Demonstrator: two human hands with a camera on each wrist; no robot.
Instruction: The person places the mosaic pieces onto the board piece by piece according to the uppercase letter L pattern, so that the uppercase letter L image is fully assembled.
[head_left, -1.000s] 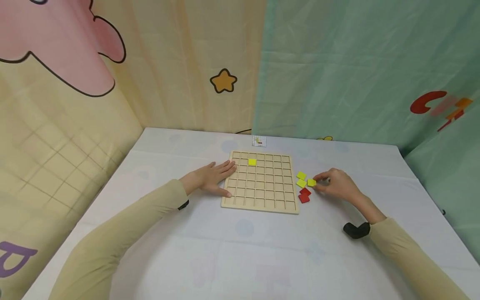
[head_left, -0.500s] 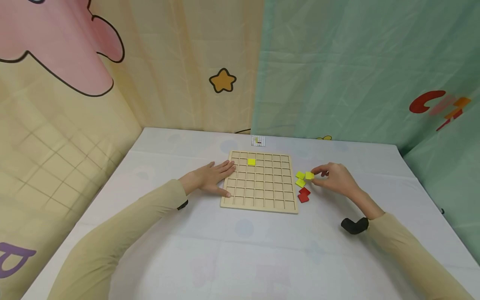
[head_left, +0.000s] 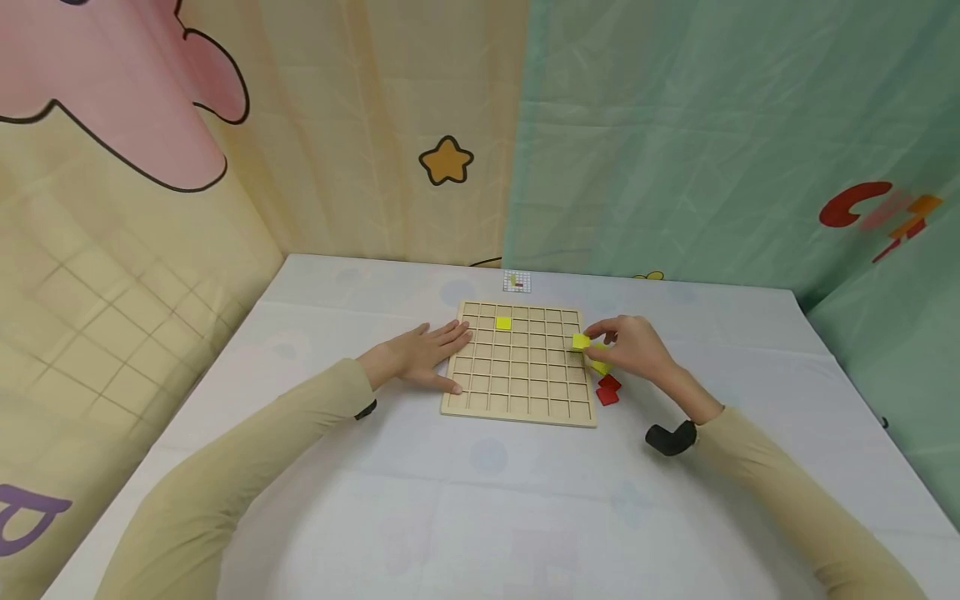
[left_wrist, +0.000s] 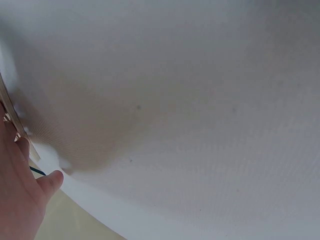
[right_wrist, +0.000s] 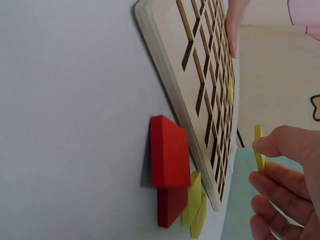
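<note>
1. Yellow tile: pinched between thumb and fingers of the right hand, in line with the right rim of the wooden grid board, between 2 and 3 o'clock from its middle in the head view; almost edge-on and raised into the air in the right wrist view
2. Right hand: clamped on that tile, with remaining fingers bent; reaching in from 4 o'clock, with a black fitting near the wrist
3. Left hand: fingers apart, laid across the board's rim at 9 o'clock, thumb toward 8 o'clock
4. Second yellow tile: lying in the board's second row from the far side, third column from the left, at about 11 o'clock
5. Loose yellow tiles: just beside the board at 3 o'clock on white cloth, partly hidden by the right hand in the head view
6. Red tiles: two, between 3 and 4 o'clock, near the board; one overlapping the other in the right wrist view, stacked or merely side by side: cannot tell
7. Small card: beyond the board at 12 o'clock, printed with a grid and coloured marks, details too small to read
8. Backdrop farther off: orange star at 11 o'clock, pink figure at 10 o'clock, green curtain between 1 and 2 o'clock
</note>
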